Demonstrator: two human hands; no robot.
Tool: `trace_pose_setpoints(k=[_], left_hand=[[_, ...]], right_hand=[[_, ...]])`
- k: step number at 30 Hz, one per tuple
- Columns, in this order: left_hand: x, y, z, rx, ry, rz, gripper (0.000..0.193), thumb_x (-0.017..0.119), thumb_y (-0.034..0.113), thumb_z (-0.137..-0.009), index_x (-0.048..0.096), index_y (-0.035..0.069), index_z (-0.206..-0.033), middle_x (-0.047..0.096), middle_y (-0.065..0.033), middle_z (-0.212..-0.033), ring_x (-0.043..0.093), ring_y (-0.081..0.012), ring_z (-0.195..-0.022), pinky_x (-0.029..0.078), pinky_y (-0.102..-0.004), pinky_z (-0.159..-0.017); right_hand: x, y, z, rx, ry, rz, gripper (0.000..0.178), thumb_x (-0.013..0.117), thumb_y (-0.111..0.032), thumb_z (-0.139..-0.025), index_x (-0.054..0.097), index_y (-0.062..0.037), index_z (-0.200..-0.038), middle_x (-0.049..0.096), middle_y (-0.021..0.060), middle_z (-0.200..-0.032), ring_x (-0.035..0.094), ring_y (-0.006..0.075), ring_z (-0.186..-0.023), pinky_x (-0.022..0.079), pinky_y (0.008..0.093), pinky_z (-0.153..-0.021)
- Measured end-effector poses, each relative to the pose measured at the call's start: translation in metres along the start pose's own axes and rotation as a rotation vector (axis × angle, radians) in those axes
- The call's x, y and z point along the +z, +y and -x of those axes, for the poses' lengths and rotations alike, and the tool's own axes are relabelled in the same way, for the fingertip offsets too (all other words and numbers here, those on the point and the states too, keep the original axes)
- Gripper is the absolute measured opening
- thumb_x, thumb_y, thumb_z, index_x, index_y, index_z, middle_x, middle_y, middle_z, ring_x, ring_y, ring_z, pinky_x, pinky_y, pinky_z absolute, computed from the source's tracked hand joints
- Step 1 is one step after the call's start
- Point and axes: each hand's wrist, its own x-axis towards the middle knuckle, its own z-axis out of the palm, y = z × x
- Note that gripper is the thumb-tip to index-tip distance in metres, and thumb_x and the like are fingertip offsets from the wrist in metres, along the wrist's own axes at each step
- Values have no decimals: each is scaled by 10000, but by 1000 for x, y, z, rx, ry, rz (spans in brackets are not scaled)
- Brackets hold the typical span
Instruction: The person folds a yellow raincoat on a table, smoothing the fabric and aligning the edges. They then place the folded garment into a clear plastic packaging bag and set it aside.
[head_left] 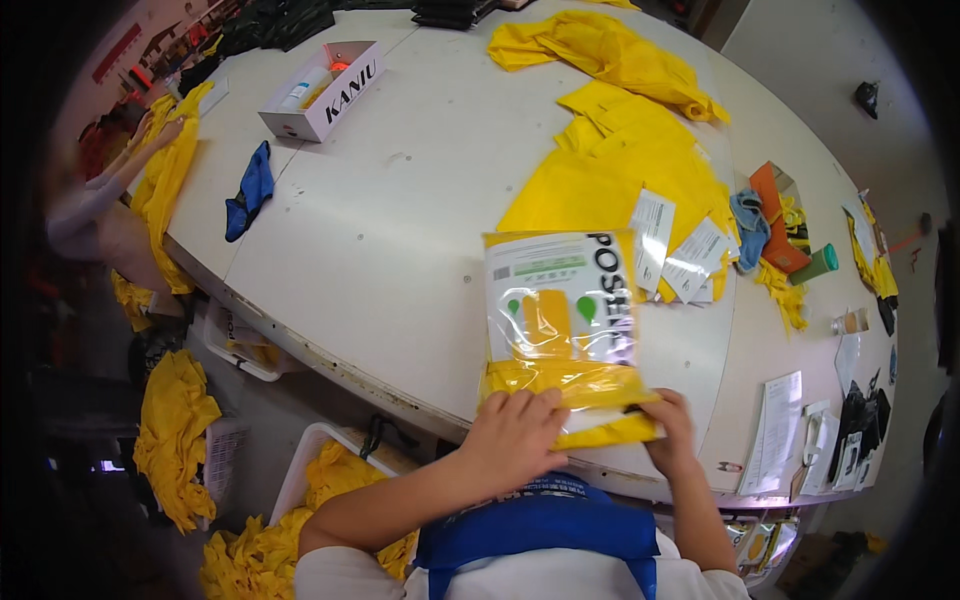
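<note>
A clear plastic bag (560,300) lies at the table's near edge. Inside it are a folded yellow garment and a white printed insert with orange and green shapes. The fingers of my left hand (515,435) curl over the bag's near end, gripping it at the left; the thumb is partly hidden. At the near right corner, my right hand (672,425) pinches the bag's edge between thumb and fingers. Just beyond the bag, white printed cards (652,228) rest on a pile of yellow garments (585,180).
An open white box (330,105) and a blue cloth (250,190) lie at far left. On the right are an orange box (778,215), a green roll (818,263) and paper sheets (772,430). Yellow-filled baskets (295,480) stand below the table. Another person (95,215) handles yellow fabric at left.
</note>
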Motion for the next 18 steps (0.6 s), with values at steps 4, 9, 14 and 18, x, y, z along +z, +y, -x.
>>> trace_pose_setpoints(k=[4,9,14,18], left_hand=[[108,-54,12,-46,200,-166,485,723,242,-703,584,81,-1139,522,-105,-1155,501,-284,-1046,404,-406,-874],[106,-61,-1,-116,276,54,329,661,123,-738,595,77,-1057,572,-95,-1048,543,-302,-974,452,-398,-829],[105,-71,1,-68,202,-18,173,646,97,-731,612,68,-898,576,-71,-899,563,-275,-857,482,-364,-722],[100,-65,-2,-23,311,-38,157,647,102,-708,614,71,-858,556,-59,-836,560,-263,-786,486,-346,-661]], right_hand=[[58,9,20,82,-160,236,455,650,-3,-688,596,-97,-1130,617,117,-1056,528,332,-1073,419,410,-928],[77,-16,9,-239,-112,-54,360,620,-1,-699,618,-44,-1056,622,121,-1039,589,290,-963,466,376,-844],[106,-25,-22,-387,-135,52,397,651,-105,-725,609,-35,-1114,601,118,-1143,568,291,-1054,449,383,-897],[105,-36,-31,-243,-230,140,401,622,-276,-793,598,-82,-1142,583,103,-1174,540,288,-1086,407,416,-928]])
